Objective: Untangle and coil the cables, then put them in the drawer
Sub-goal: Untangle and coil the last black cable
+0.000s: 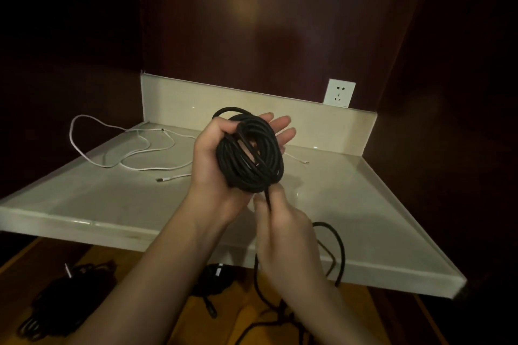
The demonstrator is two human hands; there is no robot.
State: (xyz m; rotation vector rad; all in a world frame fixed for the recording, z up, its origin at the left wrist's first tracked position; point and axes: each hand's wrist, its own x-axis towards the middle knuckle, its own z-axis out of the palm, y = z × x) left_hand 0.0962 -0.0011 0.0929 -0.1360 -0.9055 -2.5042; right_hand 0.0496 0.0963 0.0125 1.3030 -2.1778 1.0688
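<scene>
Head view: left hand (208, 165) carries black cable coil (249, 154), right-hand fingers (262, 204) pinching its tail.

Two hands (215, 157) (283, 230); one black cable coil (251, 154) held; one white cable (134, 145) on one table (112, 204); one wall socket (339, 92); two dark cable bundles (64, 302) (213, 280) below.

— Pale glossy stone countertop (117, 204) with a low upstand along the back and a raised lip at the edges. On it?

— Thin white cable (131, 152), loose and uncoiled, sprawled over the left rear part, one loop hanging past the left edge. Small plug end (160, 180) lying nearer the front.

— And lower down?

— Yellowish wooden surface (193, 314), carrying dark bundles of black cable (60, 302).
</scene>
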